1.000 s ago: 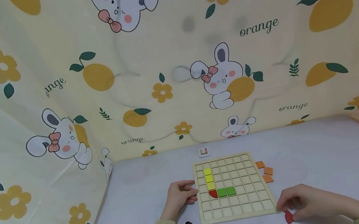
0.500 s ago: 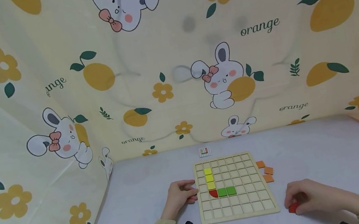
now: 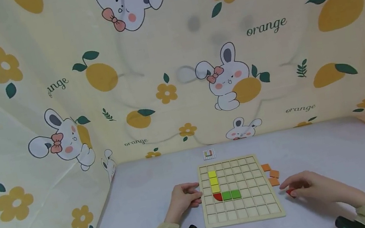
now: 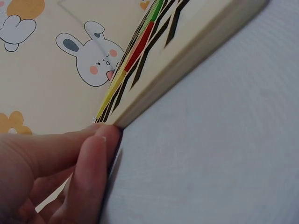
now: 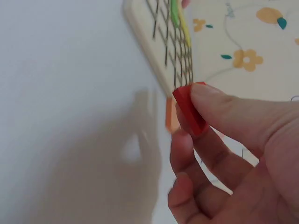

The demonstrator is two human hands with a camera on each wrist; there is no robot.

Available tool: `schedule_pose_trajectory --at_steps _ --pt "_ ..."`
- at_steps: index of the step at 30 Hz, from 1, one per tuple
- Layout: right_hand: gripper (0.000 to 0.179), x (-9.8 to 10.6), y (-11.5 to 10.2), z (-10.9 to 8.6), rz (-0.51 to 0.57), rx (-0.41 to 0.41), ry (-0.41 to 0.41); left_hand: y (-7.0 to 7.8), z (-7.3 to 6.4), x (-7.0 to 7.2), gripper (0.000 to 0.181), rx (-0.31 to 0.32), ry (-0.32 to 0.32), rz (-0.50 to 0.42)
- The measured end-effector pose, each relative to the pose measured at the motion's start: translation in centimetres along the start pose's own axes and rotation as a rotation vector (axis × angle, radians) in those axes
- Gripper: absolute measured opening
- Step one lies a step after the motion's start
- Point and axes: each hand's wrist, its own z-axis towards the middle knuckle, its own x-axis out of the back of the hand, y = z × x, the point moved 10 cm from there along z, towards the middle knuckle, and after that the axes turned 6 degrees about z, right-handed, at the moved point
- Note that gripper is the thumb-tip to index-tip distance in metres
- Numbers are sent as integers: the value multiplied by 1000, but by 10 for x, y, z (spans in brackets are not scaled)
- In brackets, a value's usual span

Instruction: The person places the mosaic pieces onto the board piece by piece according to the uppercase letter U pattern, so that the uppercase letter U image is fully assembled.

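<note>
1. Pinching a small red piece (image 5: 189,109) between thumb and fingertips, the right hand (image 3: 310,187) is at the lower right of the head view; the piece looks smooth, flat-faced and straight-edged.
2. Left of lower centre, the left hand (image 3: 182,198) has its fingers mostly extended, the tips touching the left edge of a pale, wood-like board (image 3: 243,184).
3. That board, at lower centre, is a flat slab with a squared grid and a lightly rounded rim.
4. Toward its left, three yellow squares (image 3: 214,181) form a column above a red quarter-round (image 3: 218,197), and two green squares (image 3: 231,195) continue rightward.
5. Three thin orange squares (image 3: 274,174) lie just beside the board's right edge.
6. Above the board, a small gridded card (image 3: 209,154) rests on the matte, whitish tabletop (image 3: 149,177).
7. Creased, printed sheeting (image 3: 171,50) fills the upper frame.
</note>
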Motion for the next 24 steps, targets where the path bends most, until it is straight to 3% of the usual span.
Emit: schedule_pose_trajectory --at_steps 14,24 --pt "27 -7 -19 49 167 -101 130 -4 2 2 34 15 16 4" --pt "25 -23 -22 80 156 -107 153 -4 2 2 35 11 18 9"
